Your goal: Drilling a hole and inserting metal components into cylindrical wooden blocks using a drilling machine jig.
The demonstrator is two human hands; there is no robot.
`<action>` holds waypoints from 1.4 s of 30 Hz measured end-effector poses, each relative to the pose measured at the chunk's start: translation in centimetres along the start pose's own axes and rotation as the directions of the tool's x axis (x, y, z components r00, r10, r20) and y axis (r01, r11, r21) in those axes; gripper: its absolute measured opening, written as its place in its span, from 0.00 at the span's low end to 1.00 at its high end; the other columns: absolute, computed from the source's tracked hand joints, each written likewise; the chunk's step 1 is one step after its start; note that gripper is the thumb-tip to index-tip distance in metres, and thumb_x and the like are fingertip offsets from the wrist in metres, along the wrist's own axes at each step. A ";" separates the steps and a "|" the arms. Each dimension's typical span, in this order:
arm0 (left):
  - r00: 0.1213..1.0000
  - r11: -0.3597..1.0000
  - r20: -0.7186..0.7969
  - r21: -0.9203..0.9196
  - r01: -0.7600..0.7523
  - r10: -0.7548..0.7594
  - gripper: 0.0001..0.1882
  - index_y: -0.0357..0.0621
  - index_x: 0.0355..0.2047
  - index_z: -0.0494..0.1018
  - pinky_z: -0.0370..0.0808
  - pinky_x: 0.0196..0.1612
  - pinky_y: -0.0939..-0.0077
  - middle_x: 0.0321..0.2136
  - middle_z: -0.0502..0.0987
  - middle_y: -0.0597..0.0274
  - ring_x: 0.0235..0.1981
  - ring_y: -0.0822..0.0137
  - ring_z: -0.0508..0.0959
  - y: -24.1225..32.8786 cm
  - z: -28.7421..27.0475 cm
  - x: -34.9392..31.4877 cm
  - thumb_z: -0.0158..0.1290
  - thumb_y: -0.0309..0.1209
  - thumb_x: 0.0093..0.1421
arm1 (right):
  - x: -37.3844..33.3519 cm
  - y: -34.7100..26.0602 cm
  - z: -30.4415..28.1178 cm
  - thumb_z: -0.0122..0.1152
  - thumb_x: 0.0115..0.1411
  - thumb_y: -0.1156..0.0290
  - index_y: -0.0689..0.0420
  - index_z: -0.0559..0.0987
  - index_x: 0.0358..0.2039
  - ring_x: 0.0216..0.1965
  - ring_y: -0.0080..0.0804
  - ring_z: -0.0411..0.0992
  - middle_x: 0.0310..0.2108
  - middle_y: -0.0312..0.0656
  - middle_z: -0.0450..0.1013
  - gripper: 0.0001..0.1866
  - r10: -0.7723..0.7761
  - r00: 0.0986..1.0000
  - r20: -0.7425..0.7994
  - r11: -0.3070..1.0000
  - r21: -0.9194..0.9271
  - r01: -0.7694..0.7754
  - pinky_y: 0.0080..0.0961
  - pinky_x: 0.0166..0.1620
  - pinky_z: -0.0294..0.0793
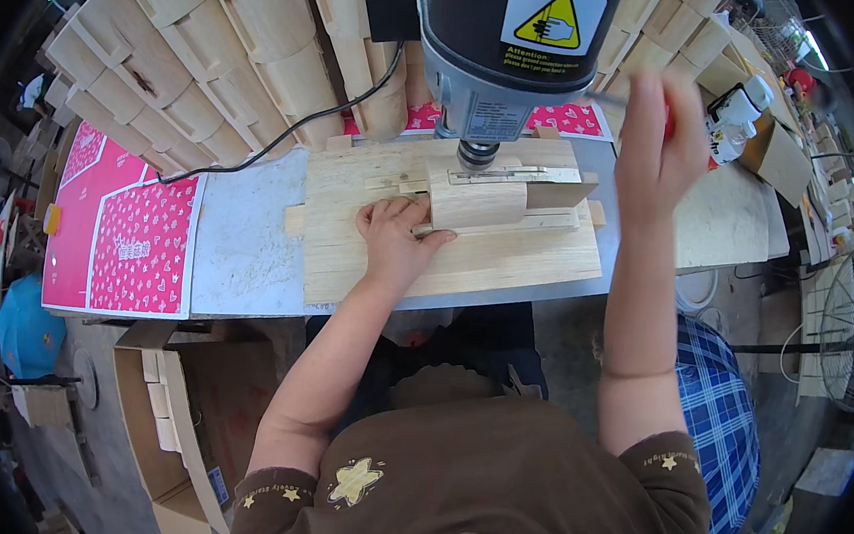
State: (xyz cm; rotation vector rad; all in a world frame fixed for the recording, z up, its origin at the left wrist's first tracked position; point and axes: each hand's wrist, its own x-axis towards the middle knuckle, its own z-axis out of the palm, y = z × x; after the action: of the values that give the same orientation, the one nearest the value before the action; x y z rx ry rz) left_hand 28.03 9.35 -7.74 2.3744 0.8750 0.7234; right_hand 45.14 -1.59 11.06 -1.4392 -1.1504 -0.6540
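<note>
The left hand [398, 230] lies palm down at the left end of a pale curved wooden piece [477, 203], its thumb parted from the fingers; the fingers reach the piece's left end and the thumb lies along its near left corner. The right hand [666, 135] is raised well to the right and blurred by motion, its fingers bent around a red knob [670, 123] beside the drill press [504, 47]; how tight that hold is cannot be told.

The curved piece lies just right of the left hand and to the left of and below the right one, directly under the chuck [477, 155]. Whether a bit touches the wood cannot be made out. A small flat board [563, 191] sticks out at the piece's right end. All this rests on a wide wooden base board [347, 261], which lies on the bench [243, 253].

On the floor to the near left stands an open cardboard box [227, 382] with several pale wooden pieces [161, 402] along its left side. At the far right, a smaller open carton [778, 164] stands beside a white bottle [746, 99]. Tall stacks of curved wooden pieces [163, 55] rise along the far left, behind pink printed sheets [142, 250].
</note>
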 end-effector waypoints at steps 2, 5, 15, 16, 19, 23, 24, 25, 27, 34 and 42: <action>1.000 0.999 0.014 -0.043 0.004 -0.004 0.27 0.46 0.38 0.77 0.50 0.53 0.60 0.33 0.75 0.62 0.43 0.62 0.68 0.4 0.0 0.3 0.65 0.46 0.37 | 4.0 1.9 1.1 0.50 0.61 0.67 0.63 0.74 0.37 0.27 0.20 0.66 0.23 0.37 0.71 0.13 0.018 0.997 0.071 0.995 -0.104 -0.011 0.16 0.32 0.65; 0.998 0.990 0.057 -0.142 0.021 -0.013 0.27 0.46 0.36 0.76 0.50 0.53 0.61 0.34 0.75 0.62 0.45 0.63 0.68 1.4 -0.3 1.2 0.66 0.45 0.36 | 6.7 4.3 3.1 0.50 0.58 0.60 0.62 0.76 0.35 0.29 0.36 0.70 0.25 0.47 0.72 0.17 0.142 0.985 0.102 0.984 -0.122 -0.129 0.26 0.34 0.67; 0.997 0.936 0.058 -0.350 -0.026 0.049 0.22 0.45 0.31 0.76 0.49 0.54 0.63 0.32 0.73 0.67 0.43 0.67 0.69 -0.2 0.2 1.4 0.67 0.39 0.35 | -7.2 9.7 -3.2 0.62 0.50 0.63 0.56 0.73 0.41 0.45 0.39 0.65 0.37 0.41 0.72 0.18 0.226 0.558 0.798 0.974 -0.182 -0.134 0.34 0.48 0.63; 0.997 0.937 0.062 -0.348 -0.024 0.049 0.22 0.45 0.31 0.76 0.49 0.54 0.63 0.32 0.73 0.67 0.43 0.67 0.69 -0.5 -0.1 1.3 0.67 0.39 0.35 | -8.4 9.7 -2.9 0.62 0.50 0.63 0.56 0.73 0.41 0.45 0.39 0.65 0.37 0.41 0.72 0.18 0.229 0.558 0.798 0.973 -0.182 -0.139 0.34 0.48 0.63; 0.992 0.935 0.003 -0.334 -0.121 0.129 0.17 0.41 0.31 0.77 0.67 0.45 0.73 0.30 0.72 0.64 0.35 0.67 0.74 -0.4 -1.9 1.1 0.65 0.26 0.37 | -9.7 9.2 -2.9 0.61 0.48 0.72 0.57 0.73 0.36 0.38 0.43 0.64 0.33 0.43 0.70 0.13 0.231 0.665 0.711 0.969 -0.230 -0.091 0.35 0.44 0.62; 0.997 0.913 -0.018 -0.400 -0.081 0.081 0.15 0.43 0.30 0.76 0.68 0.36 0.77 0.30 0.73 0.66 0.33 0.71 0.73 -4.1 -7.0 -1.8 0.64 0.26 0.38 | -9.5 9.0 -3.2 0.61 0.48 0.71 0.57 0.73 0.36 0.38 0.42 0.65 0.32 0.42 0.70 0.14 0.189 0.663 0.724 0.978 -0.198 -0.062 0.34 0.44 0.62; 0.992 0.902 -0.072 -0.414 -0.124 0.103 0.13 0.42 0.29 0.76 0.70 0.31 0.80 0.27 0.73 0.65 0.29 0.72 0.74 -5.0 -7.9 -2.5 0.63 0.23 0.40 | -9.5 9.0 -3.3 0.60 0.48 0.73 0.58 0.72 0.36 0.37 0.42 0.64 0.31 0.42 0.69 0.13 0.193 0.673 0.714 0.979 -0.185 -0.085 0.33 0.43 0.62; 0.992 0.906 -0.075 -0.407 -0.119 0.097 0.13 0.42 0.29 0.76 0.70 0.31 0.80 0.27 0.73 0.65 0.29 0.72 0.74 -5.4 -8.9 -2.9 0.63 0.23 0.40 | -9.5 8.8 -3.4 0.60 0.48 0.76 0.58 0.72 0.35 0.37 0.42 0.63 0.30 0.42 0.68 0.12 0.197 0.681 0.705 0.980 -0.170 -0.108 0.32 0.41 0.63; 0.937 0.609 0.130 -0.729 0.312 -0.325 0.11 0.37 0.26 0.74 0.70 0.27 0.80 0.21 0.73 0.63 0.22 0.74 0.73 -5.0 -11.4 -3.8 0.63 0.28 0.44 | -9.7 8.0 -3.3 0.60 0.48 0.76 0.58 0.72 0.35 0.36 0.41 0.63 0.30 0.42 0.68 0.12 0.169 0.685 0.708 0.985 -0.131 -0.108 0.32 0.41 0.63; 0.688 0.155 0.412 -0.782 0.603 -0.597 0.16 0.31 0.27 0.71 0.69 0.22 0.81 0.19 0.74 0.58 0.17 0.72 0.72 -2.8 -13.0 -4.4 0.59 0.35 0.49 | -10.9 5.5 -2.0 0.61 0.46 0.77 0.59 0.73 0.33 0.35 0.41 0.63 0.28 0.42 0.68 0.12 0.125 0.649 0.750 0.990 -0.055 -0.126 0.31 0.40 0.62; 0.623 -0.122 0.314 -0.936 0.331 -0.717 0.16 0.36 0.31 0.73 0.70 0.26 0.82 0.24 0.76 0.61 0.23 0.75 0.74 -1.3 -16.0 -5.7 0.58 0.37 0.50 | -11.3 5.6 -0.7 0.63 0.44 0.75 0.61 0.73 0.35 0.37 0.45 0.64 0.32 0.45 0.69 0.16 0.017 0.693 0.721 1.000 -0.002 -0.022 0.34 0.41 0.64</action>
State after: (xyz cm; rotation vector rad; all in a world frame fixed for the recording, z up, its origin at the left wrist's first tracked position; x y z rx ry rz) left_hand 13.73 10.56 1.38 0.5042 0.9399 0.8792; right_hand 46.16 -4.90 -1.03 -1.7630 -1.7338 -0.0223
